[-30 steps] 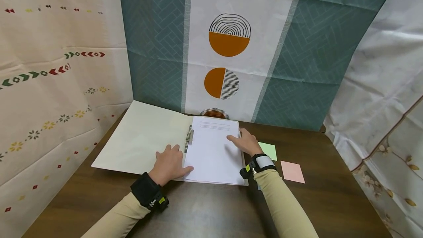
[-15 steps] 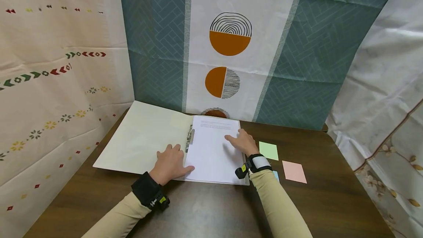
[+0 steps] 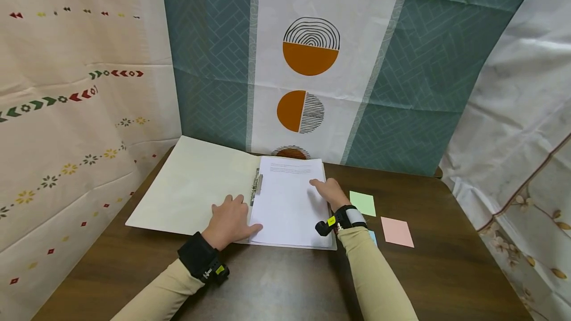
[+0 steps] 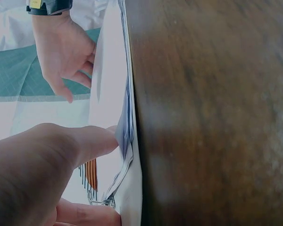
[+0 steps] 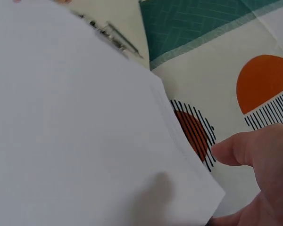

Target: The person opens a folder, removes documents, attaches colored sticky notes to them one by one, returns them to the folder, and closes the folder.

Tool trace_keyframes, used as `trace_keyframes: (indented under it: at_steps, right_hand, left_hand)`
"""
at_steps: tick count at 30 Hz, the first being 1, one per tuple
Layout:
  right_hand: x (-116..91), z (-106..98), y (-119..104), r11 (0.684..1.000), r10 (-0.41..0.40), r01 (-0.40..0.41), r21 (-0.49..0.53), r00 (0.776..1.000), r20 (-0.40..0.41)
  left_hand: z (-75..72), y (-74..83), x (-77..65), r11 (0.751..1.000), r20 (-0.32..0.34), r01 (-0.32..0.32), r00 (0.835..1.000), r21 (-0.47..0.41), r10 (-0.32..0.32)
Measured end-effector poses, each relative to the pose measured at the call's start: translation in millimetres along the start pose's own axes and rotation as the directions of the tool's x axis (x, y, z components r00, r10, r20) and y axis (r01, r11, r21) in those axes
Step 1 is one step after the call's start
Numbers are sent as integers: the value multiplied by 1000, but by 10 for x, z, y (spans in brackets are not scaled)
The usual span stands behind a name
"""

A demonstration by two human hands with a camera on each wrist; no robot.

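A white ring binder (image 3: pixel 192 182) lies spread open on the table, with a stack of white paper (image 3: pixel 285 207) on its right side. A metal clip mechanism (image 3: pixel 256 186) runs along the spine. My left hand (image 3: pixel 228 223) rests with spread fingers on the binder near the spine. Its thumb (image 4: pixel 96 143) presses on the near edge of the stack in the left wrist view. Over the stack's right edge is my right hand (image 3: pixel 331 192), thumb (image 5: pixel 236 148) extended toward the page and apart from it. Its other fingers are partly hidden in the right wrist view.
Green (image 3: pixel 363 203) and pink (image 3: pixel 397 232) paper squares lie on the brown table (image 3: pixel 446 256) right of the binder. A blue one (image 3: pixel 372 236) is mostly hidden by my right forearm. Patterned cloths (image 3: pixel 214 63) hang behind the table and on both sides.
My right hand has turned at the wrist and its thumb has shifted slightly right, while its fingers have drawn back from the far edge. The left hand stays in place.
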State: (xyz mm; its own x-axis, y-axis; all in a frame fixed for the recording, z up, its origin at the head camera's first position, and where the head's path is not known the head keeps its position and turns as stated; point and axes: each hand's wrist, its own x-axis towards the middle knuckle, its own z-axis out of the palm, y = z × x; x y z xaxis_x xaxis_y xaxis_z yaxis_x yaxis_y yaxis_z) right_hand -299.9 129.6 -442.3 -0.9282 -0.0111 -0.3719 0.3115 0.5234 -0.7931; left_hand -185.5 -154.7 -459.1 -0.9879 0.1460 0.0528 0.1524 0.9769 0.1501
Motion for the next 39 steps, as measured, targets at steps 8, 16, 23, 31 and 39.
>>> trace_keyframes:
  at_steps: [8,16,23,31,39]
  right_hand:
    - [-68,51,-15,999,-22,20,45,999,39]
    - [-104,96,39,992,-100,99,79,995,5]
    - [-86,98,81,991,-112,113,75,994,-10]
    - [-110,84,79,988,-131,132,79,991,-15]
    - [-156,24,74,982,-147,146,121,989,-3]
  left_hand:
    - [-31,11,-15,1000,-3,-4,1000,7,4]
    - [-38,-9,2,1000,13,2,1000,24,-2]
    - [-48,-39,-5,999,32,-9,999,-37,11]
    - [-119,-104,-19,989,21,-56,998,-136,59]
    - [-134,-142,5,989,66,-51,996,-138,60]
